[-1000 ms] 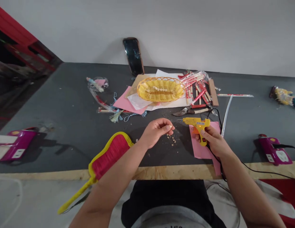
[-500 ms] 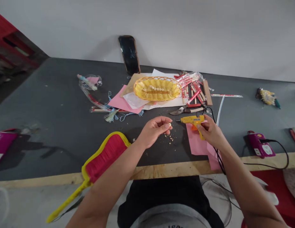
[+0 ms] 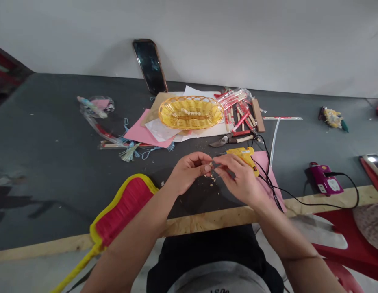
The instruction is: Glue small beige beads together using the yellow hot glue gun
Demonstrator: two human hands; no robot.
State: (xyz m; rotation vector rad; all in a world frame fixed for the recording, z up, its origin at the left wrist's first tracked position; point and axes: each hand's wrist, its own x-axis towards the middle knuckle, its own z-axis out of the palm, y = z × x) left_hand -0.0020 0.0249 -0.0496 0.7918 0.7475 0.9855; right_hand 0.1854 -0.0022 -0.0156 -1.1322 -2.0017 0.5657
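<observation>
My left hand [image 3: 189, 173] pinches a small pale piece [image 3: 211, 165] between thumb and fingertips, over the dark table. Close beside it is my right hand [image 3: 237, 177], its thumb and index finger bent near the piece; whether they hold anything is too small to tell. Just behind my right hand the yellow glue gun [image 3: 243, 154] lies on the table, partly hidden. Pale crumbs [image 3: 212, 179] are scattered beneath my fingers. Farther back, a yellow woven basket [image 3: 192, 123] holds a row of small pale pieces [image 3: 190, 112].
Pruning shears [image 3: 231, 139] lie behind the glue gun, near red-wrapped sticks [image 3: 240, 116]. A phone [image 3: 150, 67] leans on the wall. A pink fan-shaped item [image 3: 123, 207] with yellow edging overhangs the front edge. A black cord runs to a purple box [image 3: 326, 180] at right.
My right hand has let go of the glue gun, which now lies on the table, and has moved left to my left hand. The whole view has shifted slightly.
</observation>
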